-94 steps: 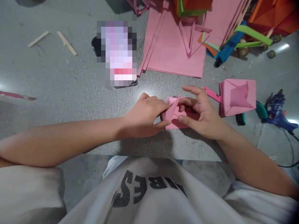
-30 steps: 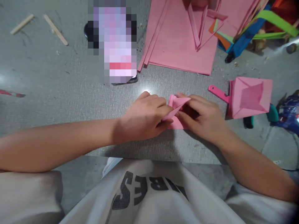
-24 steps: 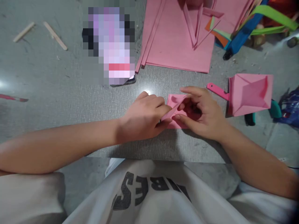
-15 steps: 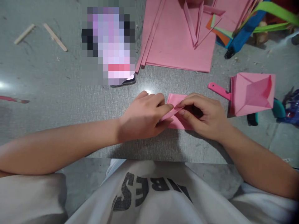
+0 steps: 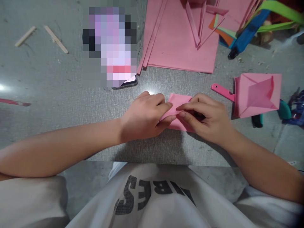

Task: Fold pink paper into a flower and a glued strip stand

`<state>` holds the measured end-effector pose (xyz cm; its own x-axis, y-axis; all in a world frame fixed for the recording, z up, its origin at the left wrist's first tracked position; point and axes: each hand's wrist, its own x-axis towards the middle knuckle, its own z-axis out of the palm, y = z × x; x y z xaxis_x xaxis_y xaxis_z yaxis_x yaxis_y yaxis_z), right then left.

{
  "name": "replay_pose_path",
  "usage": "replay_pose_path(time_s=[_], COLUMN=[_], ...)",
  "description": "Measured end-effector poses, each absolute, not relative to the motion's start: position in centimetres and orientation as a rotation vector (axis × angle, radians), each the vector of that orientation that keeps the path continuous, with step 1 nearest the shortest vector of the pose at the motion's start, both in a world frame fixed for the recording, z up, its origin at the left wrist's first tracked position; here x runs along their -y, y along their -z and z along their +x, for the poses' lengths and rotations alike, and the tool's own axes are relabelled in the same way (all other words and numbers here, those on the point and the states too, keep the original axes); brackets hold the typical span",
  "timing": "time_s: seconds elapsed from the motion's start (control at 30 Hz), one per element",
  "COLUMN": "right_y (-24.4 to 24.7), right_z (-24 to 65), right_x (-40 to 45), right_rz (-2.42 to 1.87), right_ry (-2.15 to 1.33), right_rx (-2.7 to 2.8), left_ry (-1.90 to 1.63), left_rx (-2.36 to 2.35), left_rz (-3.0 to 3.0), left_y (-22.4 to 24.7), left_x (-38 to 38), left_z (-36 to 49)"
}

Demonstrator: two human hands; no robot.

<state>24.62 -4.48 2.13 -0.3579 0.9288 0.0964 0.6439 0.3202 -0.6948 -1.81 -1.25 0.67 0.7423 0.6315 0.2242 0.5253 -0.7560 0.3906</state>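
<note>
A small piece of pink paper (image 5: 180,100) lies near the table's front edge, between my two hands. My left hand (image 5: 152,115) grips its left side, fingertips and thumb closed on a raised fold. On the right side, my right hand (image 5: 206,117) pinches the fold near the middle, index finger and thumb close together. The fingertips of both hands are near each other. Part of the paper is hidden under my hands.
Large pink sheets (image 5: 182,50) lie at the back. Folded pink pieces (image 5: 258,95) sit on the right beside a pink-handled tool (image 5: 223,91). Two wooden sticks (image 5: 56,39) and a phone (image 5: 129,81) are at the left. Coloured strips (image 5: 251,31) lie back right.
My right fingertips have shifted slightly left along the fold. My left fingers have moved a little left, and more of the paper's upper part shows between my hands.
</note>
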Motion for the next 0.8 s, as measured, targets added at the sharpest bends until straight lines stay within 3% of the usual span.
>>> replay_pose_path(time_s=[0.8], right_y=[-1.99], right_z=[24.15], right_x=[4.37], right_rz=[-1.493], right_ry=[-0.696], right_rx=[2.146], left_ry=[-0.516], left_rx=[-1.04], left_rz=[2.608], left_y=[-0.25], left_x=[1.68], left_z=[-2.2])
